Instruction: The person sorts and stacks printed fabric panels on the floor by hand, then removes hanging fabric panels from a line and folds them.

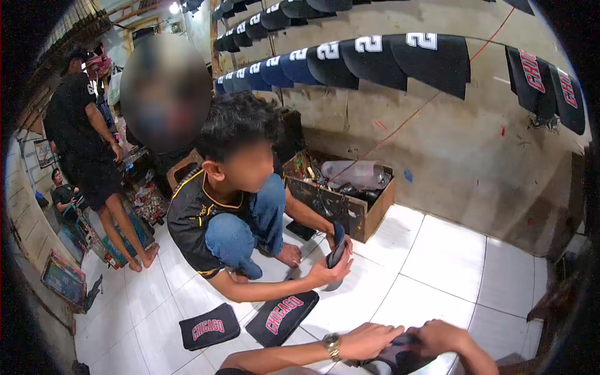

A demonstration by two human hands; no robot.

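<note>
At the bottom of the head view, my left hand (369,340), with a gold-coloured watch on its wrist, bends over a dark fabric piece (406,351). Across from it, my right hand (440,337) grips the same piece, its fingers curled onto the upper edge. The lower part of the fabric runs toward the frame's bottom edge. To the left on the floor lie two black fabric panels with red CHICAGO lettering: a larger panel (283,317) and a smaller panel (210,326). A squatting co-worker holds a curved dark fabric piece (335,255) in both hands.
A wooden box (350,209) with bottles and clutter stands by the wall. Black and navy panels (375,59) printed with 2 hang on lines overhead; CHICAGO panels (544,87) hang at right. A dark phone-like object (302,230) lies near the co-worker. Other people are at back left.
</note>
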